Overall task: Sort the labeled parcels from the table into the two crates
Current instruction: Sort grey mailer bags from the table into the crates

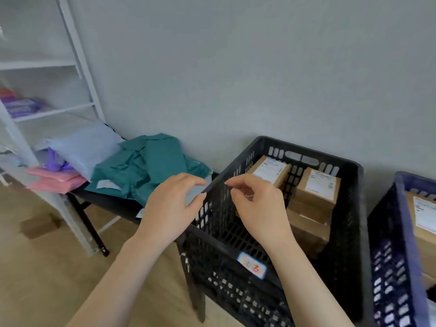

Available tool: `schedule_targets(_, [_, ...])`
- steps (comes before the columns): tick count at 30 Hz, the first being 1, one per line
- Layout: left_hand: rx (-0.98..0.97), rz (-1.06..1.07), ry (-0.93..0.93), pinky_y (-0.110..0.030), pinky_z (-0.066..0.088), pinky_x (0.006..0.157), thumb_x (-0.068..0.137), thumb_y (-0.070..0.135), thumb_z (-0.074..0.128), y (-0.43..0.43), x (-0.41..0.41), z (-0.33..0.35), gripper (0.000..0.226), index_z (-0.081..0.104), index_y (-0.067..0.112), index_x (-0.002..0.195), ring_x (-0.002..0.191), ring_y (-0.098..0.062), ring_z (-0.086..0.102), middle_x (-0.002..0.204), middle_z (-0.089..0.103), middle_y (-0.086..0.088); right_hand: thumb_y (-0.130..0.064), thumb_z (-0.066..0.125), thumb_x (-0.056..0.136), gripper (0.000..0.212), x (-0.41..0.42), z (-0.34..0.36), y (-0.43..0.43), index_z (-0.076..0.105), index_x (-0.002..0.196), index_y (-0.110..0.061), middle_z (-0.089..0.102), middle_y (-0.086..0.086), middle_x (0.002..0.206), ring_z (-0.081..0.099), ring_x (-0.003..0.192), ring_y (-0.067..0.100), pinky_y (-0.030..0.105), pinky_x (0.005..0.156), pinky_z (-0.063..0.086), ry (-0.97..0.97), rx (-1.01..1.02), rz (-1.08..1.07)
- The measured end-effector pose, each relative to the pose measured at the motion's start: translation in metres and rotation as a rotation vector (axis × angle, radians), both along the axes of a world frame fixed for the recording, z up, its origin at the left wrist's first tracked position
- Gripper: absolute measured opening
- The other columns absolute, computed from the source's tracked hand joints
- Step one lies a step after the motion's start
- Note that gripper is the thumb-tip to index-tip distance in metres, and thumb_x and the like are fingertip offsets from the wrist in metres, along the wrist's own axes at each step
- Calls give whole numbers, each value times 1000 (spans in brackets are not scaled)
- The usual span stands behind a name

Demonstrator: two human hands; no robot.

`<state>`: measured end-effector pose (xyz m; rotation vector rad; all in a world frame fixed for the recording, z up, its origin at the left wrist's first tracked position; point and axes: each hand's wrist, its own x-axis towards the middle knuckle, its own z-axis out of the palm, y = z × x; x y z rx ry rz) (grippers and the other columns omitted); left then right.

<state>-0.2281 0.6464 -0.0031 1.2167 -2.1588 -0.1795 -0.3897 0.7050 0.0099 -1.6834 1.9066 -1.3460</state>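
Note:
A black crate (349, 208) in front of me holds several brown cardboard parcels (317, 187) with white labels. A blue crate (396, 244) at the right edge holds another labeled brown parcel (424, 223). On the black table (106, 201) to the left lies a heap of teal mailer bags (151, 166). My left hand (169, 206) hovers over the table's right end beside the black crate's left wall, fingers loosely curved and holding nothing. My right hand (257, 204) is over the black crate's left rim, fingers loosely curled and empty.
Grey, purple and pink mailer bags (77, 152) lie at the table's left end. A white metal shelf unit (47, 109) stands at the left with packets on it. A small brown box (37, 225) sits on the wooden floor under the shelf. A grey wall is behind.

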Motion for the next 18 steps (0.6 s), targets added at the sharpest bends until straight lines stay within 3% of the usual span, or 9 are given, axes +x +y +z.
schedule_targets(6, [53,75,28,-20,38,83,88,25,64,-38,82,-22,25,66,24,113,106,-6,55,113,61,15,-9,54,91,26,75,-5,-49,70,101,-26,64,-22,88,59,84,-2,13,76,46,-72,20,59])
schedule_targets(10, [88,97,50,-19,38,82,87,23,66,-54,125,-36,25,66,22,112,104,-7,56,110,61,13,-7,52,92,26,122,-9,-79,69,102,-25,56,-31,87,54,85,-12,0,71,39,-87,38,147])
schedule_targets(18, [171,154,50,-21,40,83,89,28,62,-91,183,-64,32,60,25,120,111,-7,51,119,55,13,-5,53,91,27,187,-47,-132,67,109,-20,62,-19,97,55,86,-1,1,72,39,-142,176,219])
